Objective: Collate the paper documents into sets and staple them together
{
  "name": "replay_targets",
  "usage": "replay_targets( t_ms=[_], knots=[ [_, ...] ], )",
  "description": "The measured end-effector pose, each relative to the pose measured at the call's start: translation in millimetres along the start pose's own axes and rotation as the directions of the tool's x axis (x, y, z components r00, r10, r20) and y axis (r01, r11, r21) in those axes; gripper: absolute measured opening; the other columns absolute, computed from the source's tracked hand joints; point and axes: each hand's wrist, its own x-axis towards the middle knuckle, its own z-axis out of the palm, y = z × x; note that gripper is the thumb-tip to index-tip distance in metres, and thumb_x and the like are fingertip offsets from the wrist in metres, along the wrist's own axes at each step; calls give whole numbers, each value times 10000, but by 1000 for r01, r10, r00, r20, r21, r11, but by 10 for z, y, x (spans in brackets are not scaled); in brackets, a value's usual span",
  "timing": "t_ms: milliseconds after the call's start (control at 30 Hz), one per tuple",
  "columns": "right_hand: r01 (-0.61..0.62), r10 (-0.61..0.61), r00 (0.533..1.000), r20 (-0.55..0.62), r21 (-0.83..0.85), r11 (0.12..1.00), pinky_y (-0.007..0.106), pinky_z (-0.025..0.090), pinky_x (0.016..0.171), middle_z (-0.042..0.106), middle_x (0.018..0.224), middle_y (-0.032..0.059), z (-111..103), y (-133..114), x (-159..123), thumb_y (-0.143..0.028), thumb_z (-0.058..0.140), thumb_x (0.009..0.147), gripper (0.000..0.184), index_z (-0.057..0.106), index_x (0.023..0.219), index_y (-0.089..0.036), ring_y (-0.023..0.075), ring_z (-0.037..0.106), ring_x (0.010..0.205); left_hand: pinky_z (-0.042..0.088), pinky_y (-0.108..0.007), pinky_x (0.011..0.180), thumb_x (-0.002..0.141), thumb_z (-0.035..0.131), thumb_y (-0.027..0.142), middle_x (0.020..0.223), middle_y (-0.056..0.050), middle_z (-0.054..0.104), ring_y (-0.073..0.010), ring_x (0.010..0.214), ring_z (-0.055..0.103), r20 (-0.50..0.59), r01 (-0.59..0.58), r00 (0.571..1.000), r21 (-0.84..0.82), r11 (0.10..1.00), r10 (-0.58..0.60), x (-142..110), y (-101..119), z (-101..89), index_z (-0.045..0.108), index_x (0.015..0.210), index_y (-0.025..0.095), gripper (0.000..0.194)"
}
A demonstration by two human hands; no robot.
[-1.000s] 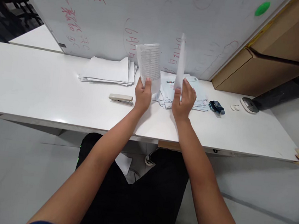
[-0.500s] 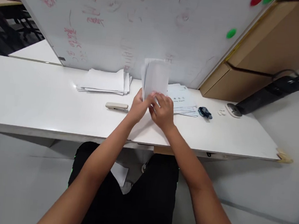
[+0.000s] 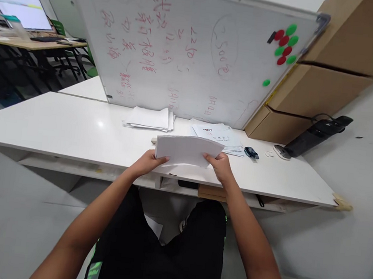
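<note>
Between my hands is a small stack of white paper sheets (image 3: 187, 150), held lengthwise over the front part of the desk and slightly bowed. My left hand (image 3: 149, 161) grips its left end, thumb on the near face. At the right end my right hand (image 3: 220, 164) pinches it the same way. A stapler (image 3: 154, 141) lies behind the sheets, with only its left tip showing. Farther back on the left rests a pile of white paper (image 3: 148, 118). Printed sheets (image 3: 218, 133) lie spread behind the right end of the held stack.
A whiteboard (image 3: 195, 51) stands along the desk's back edge. To the right are a dark watch (image 3: 251, 153), white earbuds (image 3: 269, 154), a mouse (image 3: 281, 152), a black bottle (image 3: 316, 135) and stacked cardboard boxes (image 3: 331, 90). The white desk (image 3: 58, 121) has a shelf beneath.
The held sheets have turned from upright to lengthwise and come lower and nearer. My hands have moved apart, one to each end. The view has tilted up, showing more of the whiteboard.
</note>
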Motion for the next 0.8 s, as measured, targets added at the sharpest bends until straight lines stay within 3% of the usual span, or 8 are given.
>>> replay_targets(
  t_ms=[100, 200, 267, 400, 533, 667, 800],
  knots=[
    [11, -11, 1000, 0, 74, 997, 412, 459, 922, 746, 938, 44, 109, -25, -7, -409, 828, 601, 388, 735, 906, -188, 238, 656, 952, 469, -431, 1012, 719, 718, 536, 1238, -61, 664, -307, 1184, 582, -39, -33, 999, 40, 999, 34, 19, 61, -67, 654, 1182, 217, 566],
    [-53, 42, 997, 64, 170, 984, 388, 463, 910, 749, 880, 32, 209, -9, -37, -409, 840, 563, 382, 734, 857, -191, 232, 657, 951, 473, -427, 1011, 731, 709, 534, 1255, -76, 651, -300, 1188, 579, -75, -74, 994, -7, 997, 73, 33, 71, -61, 627, 1216, 206, 591],
    [-99, 82, 991, 102, 169, 981, 382, 465, 912, 748, 880, 34, 252, 19, -63, -406, 844, 552, 392, 731, 851, -180, 233, 656, 949, 467, -432, 1016, 741, 697, 539, 1239, -86, 658, -302, 1184, 580, -102, -89, 991, -36, 995, 85, 39, 39, -29, 635, 1195, 189, 576],
    [-45, 39, 997, 72, 83, 996, 380, 455, 943, 733, 1014, 56, 309, 62, -133, -434, 797, 636, 420, 721, 950, -167, 234, 640, 1006, 457, -424, 1025, 752, 689, 540, 1261, -88, 645, -298, 1201, 567, -118, -146, 984, -111, 983, 133, 64, -52, 44, 617, 1218, 182, 592],
    [-72, 73, 997, 24, -50, 996, 393, 459, 960, 716, 1085, 82, 334, 73, -218, -488, 757, 674, 471, 702, 1008, -161, 249, 633, 1044, 490, -409, 973, 742, 674, 585, 1208, -107, 672, -302, 1137, 605, -124, -62, 991, -134, 989, 45, 99, -81, 110, 645, 1163, 147, 608],
    [-95, 97, 995, 13, -109, 989, 389, 493, 933, 705, 1119, 99, 177, 51, -361, -521, 716, 720, 491, 685, 1046, -154, 257, 638, 1056, 509, -378, 919, 782, 629, 577, 1134, -95, 703, -280, 1069, 637, -48, -12, 999, -50, 999, 9, 38, -67, 208, 670, 1092, 149, 531],
    [-333, 336, 941, -42, -295, 896, 418, 547, 847, 724, 1056, 129, -145, 54, -662, -510, 783, 655, 556, 670, 1059, -144, 294, 681, 946, 552, -360, 738, 746, 672, 550, 1019, -123, 724, -281, 894, 683, 110, 188, 976, 2, 982, -187, -94, -58, 333, 678, 987, 124, 489]
  ],
)
